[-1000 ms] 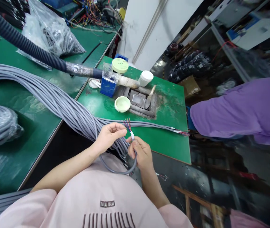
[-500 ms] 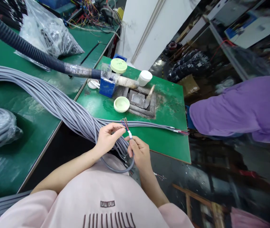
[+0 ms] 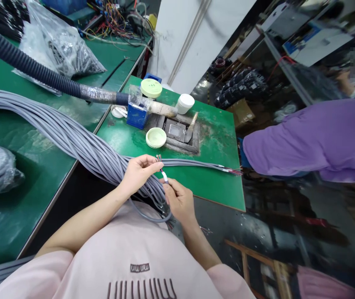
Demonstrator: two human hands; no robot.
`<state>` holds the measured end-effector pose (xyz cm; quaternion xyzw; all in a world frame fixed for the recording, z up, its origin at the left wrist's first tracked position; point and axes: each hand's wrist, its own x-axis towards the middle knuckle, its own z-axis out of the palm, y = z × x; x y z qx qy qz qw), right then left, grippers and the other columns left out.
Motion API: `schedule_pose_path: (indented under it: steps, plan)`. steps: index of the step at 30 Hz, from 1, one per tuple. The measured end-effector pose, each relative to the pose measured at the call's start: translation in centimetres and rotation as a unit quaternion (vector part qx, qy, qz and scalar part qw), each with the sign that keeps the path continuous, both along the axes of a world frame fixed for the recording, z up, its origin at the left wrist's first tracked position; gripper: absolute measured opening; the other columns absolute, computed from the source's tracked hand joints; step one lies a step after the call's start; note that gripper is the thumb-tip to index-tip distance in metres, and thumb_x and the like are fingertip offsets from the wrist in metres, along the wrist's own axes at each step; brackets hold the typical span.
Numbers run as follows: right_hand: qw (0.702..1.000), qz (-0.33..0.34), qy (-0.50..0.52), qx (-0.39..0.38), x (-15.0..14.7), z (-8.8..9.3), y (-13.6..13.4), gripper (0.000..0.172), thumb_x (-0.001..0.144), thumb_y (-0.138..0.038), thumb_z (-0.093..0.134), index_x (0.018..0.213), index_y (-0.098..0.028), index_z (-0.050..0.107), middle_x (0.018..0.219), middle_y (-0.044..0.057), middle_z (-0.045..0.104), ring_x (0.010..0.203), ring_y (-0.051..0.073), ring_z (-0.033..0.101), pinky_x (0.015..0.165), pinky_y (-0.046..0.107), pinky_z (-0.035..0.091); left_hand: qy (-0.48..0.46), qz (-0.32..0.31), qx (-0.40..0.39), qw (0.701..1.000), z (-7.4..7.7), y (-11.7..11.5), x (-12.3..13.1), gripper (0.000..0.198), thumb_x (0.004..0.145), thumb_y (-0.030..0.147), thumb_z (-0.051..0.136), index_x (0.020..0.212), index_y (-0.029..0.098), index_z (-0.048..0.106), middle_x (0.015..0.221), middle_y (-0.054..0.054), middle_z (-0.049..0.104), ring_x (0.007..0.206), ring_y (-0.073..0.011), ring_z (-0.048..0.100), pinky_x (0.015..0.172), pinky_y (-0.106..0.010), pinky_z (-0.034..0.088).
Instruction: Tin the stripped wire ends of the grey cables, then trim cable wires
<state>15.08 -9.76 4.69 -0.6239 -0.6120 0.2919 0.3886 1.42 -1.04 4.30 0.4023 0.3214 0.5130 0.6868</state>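
A grey multi-core cable [image 3: 150,219] loops up in front of my body, its white-wrapped end pointing away from me. My right hand [image 3: 180,200] is closed around the grey jacket just below the white wrap. Thumb and fingers of my left hand [image 3: 141,171] pinch the thin coloured wires [image 3: 159,158] fanning out of that end; their tips show above my fingers. Beneath my hands runs a thick bundle of grey cables [image 3: 80,143]. Several more cables lie across the green table to the right, with stripped coloured ends [image 3: 234,171].
Beyond my hands, a soldering pot [image 3: 176,130] is set in the green table [image 3: 215,189], a scraper on it. Near it are a pale green dish [image 3: 156,138], a white jar [image 3: 185,103] and a black extraction hose [image 3: 53,79]. A person in a purple top [image 3: 305,139] is at the right.
My left fingers have moved from beside the wires to closing around them, gathering the fanned tips tighter. The whole view has shifted slightly.
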Motion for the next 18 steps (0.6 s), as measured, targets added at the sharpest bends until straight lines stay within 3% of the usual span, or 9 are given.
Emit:
schedule_pose_path:
  steps: [3,6,13,18]
  plan:
    - [1.000,-0.011,0.023,-0.002,-0.1,0.1,0.1,0.030,0.091,-0.039,0.048,0.097,-0.019,0.069,0.049,-0.005,0.046,0.044,0.010,0.041,0.047,0.025,0.034,0.010,0.017,0.020,1.000,0.1,-0.1,0.1,0.026,0.062,0.036,0.080,0.064,0.015,0.065,0.064,0.000,0.067,0.060,-0.0111,0.061,0.064,-0.024,0.049]
    - [0.996,-0.020,0.080,-0.025,-0.1,0.2,0.4,0.034,0.090,-0.042,0.048,0.097,-0.017,0.069,0.046,-0.005,0.046,0.040,0.009,0.039,0.044,0.023,0.032,0.051,0.072,0.066,0.994,-0.3,-0.7,0.3,0.019,0.067,0.034,0.077,0.068,0.016,0.069,0.070,-0.002,0.071,0.065,-0.0131,0.063,0.068,-0.027,0.051]
    - [0.979,-0.009,0.195,-0.063,-0.1,-0.4,0.8,0.042,0.090,-0.049,0.050,0.101,-0.013,0.068,0.043,-0.006,0.049,0.036,0.006,0.036,0.039,0.020,0.029,0.103,0.173,0.219,0.955,-1.7,-1.6,0.6,0.004,0.075,0.025,0.073,0.075,0.021,0.075,0.076,-0.002,0.074,0.071,-0.0145,0.065,0.072,-0.029,0.052]
    - [0.952,0.000,0.297,-0.075,0.1,-0.6,1.7,0.039,0.086,-0.052,0.055,0.092,-0.015,0.067,0.039,-0.007,0.047,0.032,0.006,0.034,0.036,0.020,0.025,0.108,0.155,0.239,0.952,-1.9,-2.0,0.9,0.006,0.075,0.024,0.072,0.074,0.020,0.075,0.070,-0.003,0.072,0.066,-0.0136,0.062,0.066,-0.027,0.050]
